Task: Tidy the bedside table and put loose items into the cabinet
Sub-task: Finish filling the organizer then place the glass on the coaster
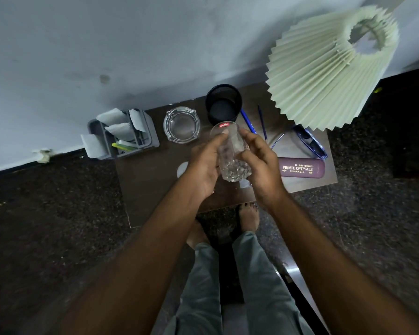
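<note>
1. As we look down, we see both hands up over the bedside table [150, 187], and they hold one clear glass [231, 153] between them.
2. Our left hand [207, 169] wraps the left side of the glass, with its thumb up near the rim, beside a red sticker that says "cello".
3. Our right hand [261, 163] presses on the right side, so the two hands are close together with the glass squeezed in the middle.
4. The glass is tipped — its open mouth points away from us and its bumpy bottom points back at us.
5. Behind the hands, on the brown table, sits a round glass ashtray [181, 125], and just right of it stands a black mesh cup [223, 104].
6. Two blue pens [248, 122] lie flat next to the black cup.
7. A pair of blue glasses [310, 142] lies near the right edge, partly under a big folded lampshade [324, 76].
8. Just in front of the glasses lies a purple glasses case [301, 168] with the words "PRINCE OPTICALS" on it.
9. At the far left edge of the table stands a grey holder [123, 132] with white paper packets in it — it looks to hang partly past the table's side.
10. Something small and white [183, 169] peeks out by the left hand; we cannot tell what it is.
11. Below the table edge we see bare feet on a dark speckled floor [58, 201].
</note>
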### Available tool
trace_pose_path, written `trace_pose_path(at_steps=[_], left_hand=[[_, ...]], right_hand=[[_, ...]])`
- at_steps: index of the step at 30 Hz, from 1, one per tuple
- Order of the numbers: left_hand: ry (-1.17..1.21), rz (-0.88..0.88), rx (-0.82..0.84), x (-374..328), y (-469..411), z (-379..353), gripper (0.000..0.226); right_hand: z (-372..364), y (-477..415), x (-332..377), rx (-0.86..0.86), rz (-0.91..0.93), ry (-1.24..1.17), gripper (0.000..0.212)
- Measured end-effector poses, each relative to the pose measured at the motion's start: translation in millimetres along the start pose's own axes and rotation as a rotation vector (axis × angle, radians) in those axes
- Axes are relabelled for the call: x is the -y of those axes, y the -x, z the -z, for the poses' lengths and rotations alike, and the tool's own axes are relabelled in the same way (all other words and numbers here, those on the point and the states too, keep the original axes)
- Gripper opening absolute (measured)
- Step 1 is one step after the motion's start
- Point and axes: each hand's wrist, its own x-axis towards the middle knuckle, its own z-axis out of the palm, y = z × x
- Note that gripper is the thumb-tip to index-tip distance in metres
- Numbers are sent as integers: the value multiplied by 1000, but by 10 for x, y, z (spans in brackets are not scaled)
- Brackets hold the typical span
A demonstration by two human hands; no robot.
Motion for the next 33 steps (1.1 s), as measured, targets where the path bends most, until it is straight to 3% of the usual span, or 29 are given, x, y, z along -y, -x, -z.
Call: trace_pose_path(at_steps=[5, 10, 14, 18, 27, 33], left_hand=[[63, -80, 71, -11, 67, 132, 45], [81, -175, 182, 25, 69, 290, 17], [91, -267, 230, -4, 111, 374, 44], [56, -327, 267, -15, 145, 484, 57], [-203, -450, 296, -286, 265, 859, 75], [-424, -612, 216, -629, 270, 1073, 81]], right_hand=[[1, -3, 69, 83, 26, 40, 56], [82, -110, 153, 178, -53, 82, 78], [147, -177, 266, 325, -106, 170, 90], [67, -175, 339, 420, -21, 260, 65], [-265, -193, 380, 487, 112, 331, 76], [-614, -356, 434, 514, 253, 432, 78]])
